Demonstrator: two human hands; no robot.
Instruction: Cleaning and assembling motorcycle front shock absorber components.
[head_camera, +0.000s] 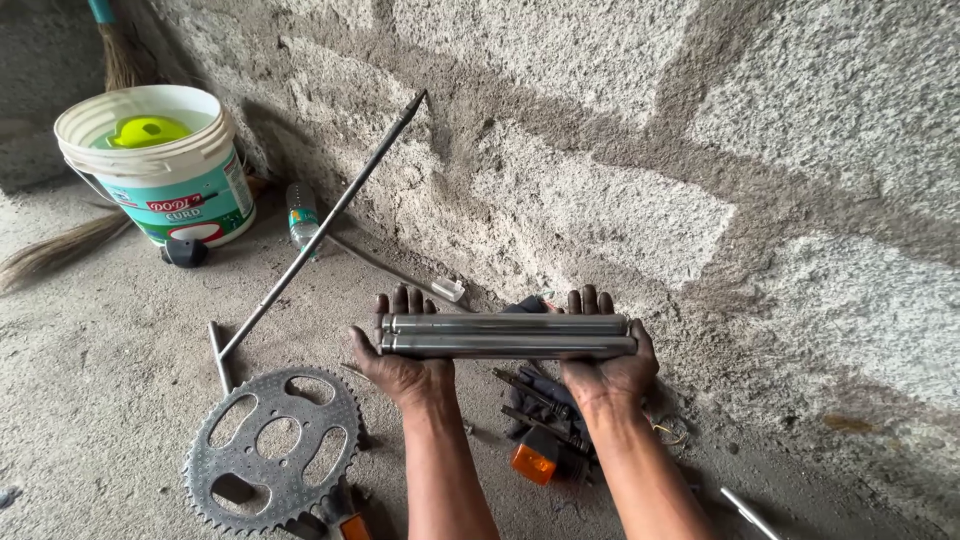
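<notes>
Far left, a white bucket (150, 165) with a teal label stands on the concrete floor (90, 390) against the block wall (620, 130), a yellow-green object inside it and broom bristles (55, 250) trailing beside it; a small plastic bottle (301, 215) lies at the wall's foot; a long thin steel rod (320, 225) leans from floor to wall; below it a toothed chain sprocket (272, 447) lies flat on the floor. Centre: left hand (402, 365) palm up, fingers curled loosely under the left ends of two polished metal tubes (507, 336); right hand (610, 365) the same under the right ends; neither hand pinches, both cradle. The tubes lie level, side by side and touching, held above the floor just before the wall. Beneath the hands, a dark cloth (530, 405) with small dark tools and an orange indicator lamp (535, 463); a pale rod end (748, 512) at lower right. Judgement on handling: the tubes look smooth and possibly oily on greasy palms, so they could roll; keep both palms level, thumbs ready to close over the top, ends flush so lengths and straightness compare fairly; keep them off the rough wall to spare the polished surface.
</notes>
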